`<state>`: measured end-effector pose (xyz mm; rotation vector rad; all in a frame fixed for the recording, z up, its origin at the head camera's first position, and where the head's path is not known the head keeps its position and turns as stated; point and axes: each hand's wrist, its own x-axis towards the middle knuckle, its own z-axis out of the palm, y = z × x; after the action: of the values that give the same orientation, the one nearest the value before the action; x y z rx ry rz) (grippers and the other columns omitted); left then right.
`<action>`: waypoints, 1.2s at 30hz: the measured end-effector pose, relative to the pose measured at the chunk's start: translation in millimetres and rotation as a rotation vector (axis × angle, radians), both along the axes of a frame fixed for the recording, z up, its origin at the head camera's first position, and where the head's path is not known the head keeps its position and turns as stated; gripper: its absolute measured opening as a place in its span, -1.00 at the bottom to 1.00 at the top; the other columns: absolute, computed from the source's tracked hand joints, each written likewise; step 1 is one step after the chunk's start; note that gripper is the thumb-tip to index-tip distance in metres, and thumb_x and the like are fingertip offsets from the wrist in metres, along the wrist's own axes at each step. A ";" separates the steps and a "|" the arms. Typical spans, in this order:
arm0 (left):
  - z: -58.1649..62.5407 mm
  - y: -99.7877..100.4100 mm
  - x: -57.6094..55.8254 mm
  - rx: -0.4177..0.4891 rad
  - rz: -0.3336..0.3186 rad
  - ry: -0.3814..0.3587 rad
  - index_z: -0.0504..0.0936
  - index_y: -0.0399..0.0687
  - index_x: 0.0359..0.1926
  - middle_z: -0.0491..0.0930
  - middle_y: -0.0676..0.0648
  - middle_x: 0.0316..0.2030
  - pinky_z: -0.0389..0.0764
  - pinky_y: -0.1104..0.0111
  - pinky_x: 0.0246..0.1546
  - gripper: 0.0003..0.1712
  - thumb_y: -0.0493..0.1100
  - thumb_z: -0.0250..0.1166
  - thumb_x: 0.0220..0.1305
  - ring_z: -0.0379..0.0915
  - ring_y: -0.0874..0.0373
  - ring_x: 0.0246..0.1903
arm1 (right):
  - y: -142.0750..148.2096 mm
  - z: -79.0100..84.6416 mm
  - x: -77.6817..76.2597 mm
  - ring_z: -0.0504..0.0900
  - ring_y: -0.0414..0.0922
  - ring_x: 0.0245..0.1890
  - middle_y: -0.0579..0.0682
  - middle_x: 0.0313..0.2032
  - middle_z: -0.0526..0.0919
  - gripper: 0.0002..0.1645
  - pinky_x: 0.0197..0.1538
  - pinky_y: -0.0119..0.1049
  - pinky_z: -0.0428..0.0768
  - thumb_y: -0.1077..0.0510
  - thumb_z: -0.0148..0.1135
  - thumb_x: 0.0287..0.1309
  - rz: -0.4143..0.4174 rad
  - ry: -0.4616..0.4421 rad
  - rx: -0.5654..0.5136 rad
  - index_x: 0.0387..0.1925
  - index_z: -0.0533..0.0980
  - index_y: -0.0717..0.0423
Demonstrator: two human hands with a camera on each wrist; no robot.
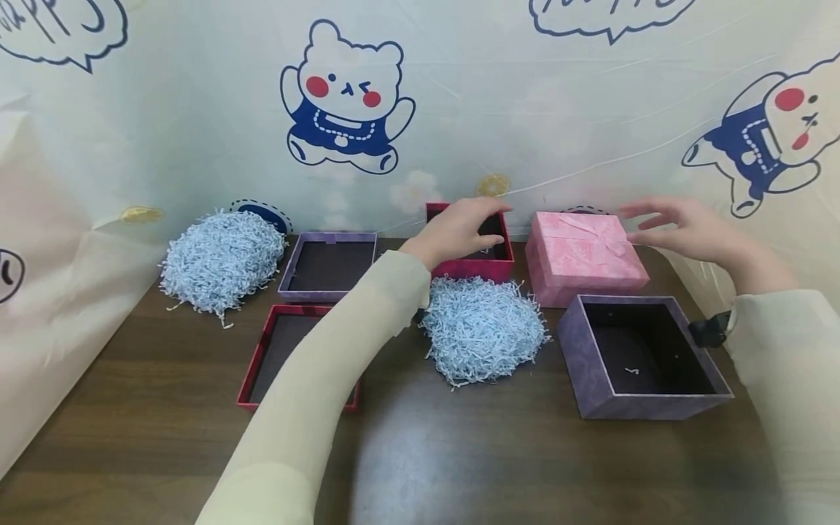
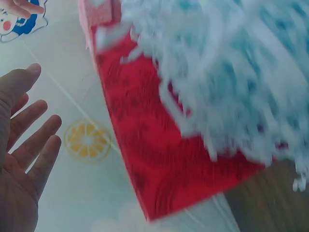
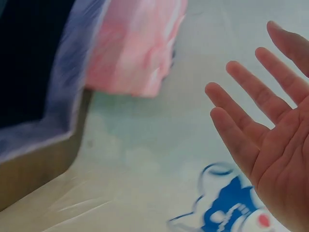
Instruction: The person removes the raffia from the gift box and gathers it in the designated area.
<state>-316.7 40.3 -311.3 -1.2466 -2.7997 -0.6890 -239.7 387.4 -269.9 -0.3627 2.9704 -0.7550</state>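
Hovering empty, both spread wide, my left hand (image 1: pixel 456 230) was near the red box (image 1: pixel 475 270) and my right hand (image 1: pixel 689 231) beside the pink box (image 1: pixel 577 259), behind the purple box (image 1: pixel 586 364); a level, two-sided grip clear of the pink bow (image 1: pixel 602 237) seemed best.

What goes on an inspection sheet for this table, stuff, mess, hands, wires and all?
Surface: brown wood-grain tabletop.
Job's things: lidded square pink cardboard box with bow; open purple cardboard box; open red cardboard box; shallow purple cardboard tray; shallow red cardboard tray; round pale-blue shredded-paper heap at left; matching middle heap.
Clutter: stray shreds inside purple box.
Grippers: left hand by red box; right hand by pink box; both empty.
Cables: nothing seen.
Surroundings: bear-printed pale sheet behind.
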 end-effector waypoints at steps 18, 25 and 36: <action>-32.0 58.4 9.0 -0.091 -0.106 -0.063 0.25 0.02 0.49 0.31 0.01 0.45 0.29 0.38 0.43 -0.16 0.07 0.36 0.27 0.24 0.17 0.42 | 36.0 -56.6 -12.6 0.48 0.13 0.19 0.26 0.32 0.40 -0.29 -0.06 -0.55 0.48 0.02 0.25 0.32 -0.105 -0.164 -0.110 0.40 0.30 0.18; -37.6 71.6 11.1 -0.155 -0.063 -0.060 0.20 0.11 0.51 0.28 0.06 0.46 0.30 0.35 0.43 -0.09 0.16 0.38 0.23 0.21 0.20 0.43 | 41.2 -67.5 -10.2 0.31 0.17 0.33 0.35 0.34 0.38 -0.28 0.16 -0.26 0.50 0.09 0.24 0.31 -0.079 -0.167 -0.137 0.42 0.26 0.21; -42.0 79.3 10.0 -0.165 0.022 -0.116 0.13 0.22 0.52 0.35 0.06 0.41 0.46 0.21 0.34 0.03 0.20 0.44 0.12 0.33 0.18 0.35 | 43.0 -74.4 -10.7 0.46 -0.57 -0.11 0.51 0.36 0.25 -0.15 -0.11 -0.55 0.60 0.08 0.22 0.35 -0.085 -0.283 -0.243 0.50 0.05 0.23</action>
<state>-306.6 119.6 -353.3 -1.2340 -3.0152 -0.5573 -250.4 430.4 -344.3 -0.1260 2.6501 -1.0818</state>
